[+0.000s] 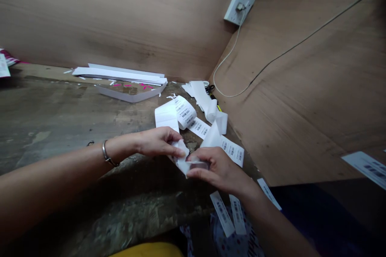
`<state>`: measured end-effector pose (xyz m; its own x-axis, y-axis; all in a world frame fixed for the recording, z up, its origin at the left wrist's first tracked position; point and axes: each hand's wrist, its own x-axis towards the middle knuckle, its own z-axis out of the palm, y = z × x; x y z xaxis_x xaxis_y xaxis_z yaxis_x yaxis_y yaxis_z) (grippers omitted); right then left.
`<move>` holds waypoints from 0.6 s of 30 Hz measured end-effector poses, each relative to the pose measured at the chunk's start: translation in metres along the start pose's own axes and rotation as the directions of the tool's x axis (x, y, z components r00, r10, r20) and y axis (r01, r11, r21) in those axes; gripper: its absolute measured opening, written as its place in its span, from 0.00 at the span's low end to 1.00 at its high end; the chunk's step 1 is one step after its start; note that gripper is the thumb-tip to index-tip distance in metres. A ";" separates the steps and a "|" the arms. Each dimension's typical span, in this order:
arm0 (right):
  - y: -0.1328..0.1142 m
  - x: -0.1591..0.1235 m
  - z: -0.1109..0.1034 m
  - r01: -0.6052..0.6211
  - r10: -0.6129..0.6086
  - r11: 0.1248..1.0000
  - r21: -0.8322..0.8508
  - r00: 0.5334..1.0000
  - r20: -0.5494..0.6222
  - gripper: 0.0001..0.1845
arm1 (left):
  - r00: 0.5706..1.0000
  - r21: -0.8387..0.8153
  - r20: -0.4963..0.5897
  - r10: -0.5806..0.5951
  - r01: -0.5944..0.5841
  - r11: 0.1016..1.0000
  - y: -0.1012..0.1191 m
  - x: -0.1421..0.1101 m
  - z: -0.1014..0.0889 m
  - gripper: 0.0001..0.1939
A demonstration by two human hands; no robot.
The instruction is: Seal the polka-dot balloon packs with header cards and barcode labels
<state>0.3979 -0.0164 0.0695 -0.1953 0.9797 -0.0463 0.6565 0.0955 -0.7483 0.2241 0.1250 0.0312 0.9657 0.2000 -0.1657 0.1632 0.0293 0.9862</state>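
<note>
My left hand [164,141] is closed, its thumb pressing on the end of a white label strip [181,162]. Close beside it, my right hand [212,164] pinches a whitish piece at the same strip; whether this is a label or backing paper I cannot make out. Behind the hands a curled strip of barcode labels [186,112] loops on the table, with its blank side [165,114] showing at the left. Another barcode strip [233,150] lies past my right hand, next to a curl of blank backing paper [212,134].
Long white paper strips [120,74] lie along the back wall. More backing paper [200,94] and black-handled scissors [210,88] are in the corner. A power socket [240,6] with a cable [268,64] is on the wall. Loose barcode labels [222,213] hang near the table's front edge.
</note>
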 end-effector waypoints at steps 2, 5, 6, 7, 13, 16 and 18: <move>0.001 0.000 0.001 -0.027 0.027 0.999 0.032 1.000 -0.001 0.04 | 1.000 0.048 0.008 -0.003 0.002 0.999 -0.001 -0.002 -0.002 0.16; 0.002 0.002 0.000 -0.034 0.035 0.997 0.066 0.999 -0.006 0.06 | 1.000 0.139 0.000 0.000 0.000 0.990 -0.003 -0.003 -0.006 0.17; 0.003 0.002 -0.001 -0.036 0.036 0.996 0.078 0.999 -0.009 0.07 | 1.000 0.148 -0.005 0.000 0.000 0.989 -0.004 -0.003 -0.007 0.16; 0.005 0.003 -0.002 -0.041 0.044 0.994 0.097 0.999 -0.021 0.07 | 1.000 0.139 -0.011 0.001 0.000 0.990 -0.005 -0.003 -0.008 0.15; 0.017 0.004 -0.011 -0.130 0.159 0.962 0.238 0.982 -0.104 0.11 | 0.999 -0.017 -0.036 0.029 -0.030 0.999 -0.015 0.001 -0.016 0.12; 0.022 0.002 -0.016 -0.143 0.177 0.962 0.232 0.976 -0.130 0.13 | 0.998 -0.003 -0.038 0.042 -0.042 0.999 -0.019 0.003 -0.018 0.12; 0.026 -0.002 -0.021 -0.139 0.192 0.966 0.216 0.950 -0.247 0.14 | 0.990 0.081 -0.116 0.081 -0.072 0.994 -0.019 0.004 -0.015 0.12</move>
<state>0.4305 -0.0117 0.0645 0.1205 0.9924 -0.0240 0.5038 -0.0820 -0.8599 0.2218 0.1399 0.0119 0.9457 0.3141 -0.0832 0.1088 -0.0646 0.9920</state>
